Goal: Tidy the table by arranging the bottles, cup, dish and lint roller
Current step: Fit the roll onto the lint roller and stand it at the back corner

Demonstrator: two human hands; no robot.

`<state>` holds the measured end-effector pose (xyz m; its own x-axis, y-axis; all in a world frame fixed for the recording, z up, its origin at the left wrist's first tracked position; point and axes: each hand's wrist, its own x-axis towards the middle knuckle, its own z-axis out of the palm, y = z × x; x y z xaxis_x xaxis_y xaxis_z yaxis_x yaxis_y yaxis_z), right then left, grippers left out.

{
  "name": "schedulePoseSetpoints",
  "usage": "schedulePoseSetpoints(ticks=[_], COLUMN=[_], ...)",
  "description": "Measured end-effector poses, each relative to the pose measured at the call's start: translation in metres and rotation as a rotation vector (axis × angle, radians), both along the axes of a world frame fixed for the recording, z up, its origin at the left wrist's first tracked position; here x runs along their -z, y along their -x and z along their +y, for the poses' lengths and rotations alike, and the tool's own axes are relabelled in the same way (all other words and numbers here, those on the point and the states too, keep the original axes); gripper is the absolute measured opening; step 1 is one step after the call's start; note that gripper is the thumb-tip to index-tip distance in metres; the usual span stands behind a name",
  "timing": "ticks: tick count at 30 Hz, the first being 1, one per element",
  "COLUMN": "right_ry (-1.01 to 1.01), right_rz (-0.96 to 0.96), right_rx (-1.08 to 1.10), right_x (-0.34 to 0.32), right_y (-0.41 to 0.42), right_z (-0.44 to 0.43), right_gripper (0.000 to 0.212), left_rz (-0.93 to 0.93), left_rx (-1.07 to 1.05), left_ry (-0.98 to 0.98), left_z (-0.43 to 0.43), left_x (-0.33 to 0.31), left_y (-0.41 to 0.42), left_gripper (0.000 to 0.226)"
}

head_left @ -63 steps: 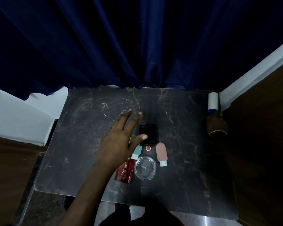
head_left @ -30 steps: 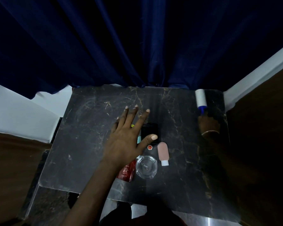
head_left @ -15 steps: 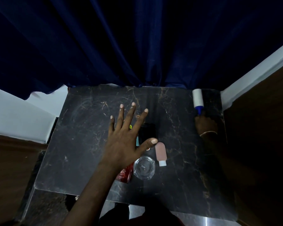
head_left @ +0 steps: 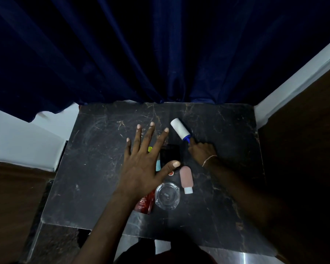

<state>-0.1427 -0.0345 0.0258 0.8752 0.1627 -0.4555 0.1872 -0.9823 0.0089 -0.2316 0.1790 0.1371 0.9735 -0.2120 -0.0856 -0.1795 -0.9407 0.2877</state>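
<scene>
My right hand [head_left: 201,153] grips the blue handle of the lint roller [head_left: 180,129], whose white roll points up and left over the middle of the dark marble table [head_left: 95,168]. My left hand [head_left: 144,164] hovers flat with fingers spread over a cluster of items. Below it lie a red bottle [head_left: 145,203], a clear glass dish [head_left: 167,196] and a pink bottle [head_left: 186,179] with a white cap. A black cup [head_left: 170,154] stands between my hands. A light blue bottle [head_left: 158,165] and a yellow-green bit [head_left: 150,149] peek out from under my fingers.
A dark blue curtain [head_left: 160,50] hangs along the table's far edge. A white wall strip [head_left: 293,77] and brown panel stand to the right. The table's front edge [head_left: 122,228] is close to my body.
My right hand has carried the lint roller from the table's far right corner leftward to the middle, beside the black cup. My left hand stays spread over the cluster.
</scene>
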Motion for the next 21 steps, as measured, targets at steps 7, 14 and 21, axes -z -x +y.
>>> schedulePoseSetpoints(ticks=[7, 14, 21], right_ry=[-0.055, -0.116, -0.134], right_rz=[-0.038, -0.133, -0.144], right_rx=[0.234, 0.573, 0.6], right_x=[0.003, 0.019, 0.03], right_y=[-0.018, -0.031, -0.036], right_z=[-0.017, -0.066, -0.073], right_gripper=[0.047, 0.045, 0.048], left_rz=[0.042, 0.06, 0.052], left_rx=[0.012, 0.022, 0.036], left_ry=[0.012, 0.043, 0.117], left_z=[0.007, 0.024, 0.052], left_x=[0.001, 0.011, 0.03], left_y=[0.007, 0.009, 0.004], left_gripper=[0.087, 0.088, 0.085])
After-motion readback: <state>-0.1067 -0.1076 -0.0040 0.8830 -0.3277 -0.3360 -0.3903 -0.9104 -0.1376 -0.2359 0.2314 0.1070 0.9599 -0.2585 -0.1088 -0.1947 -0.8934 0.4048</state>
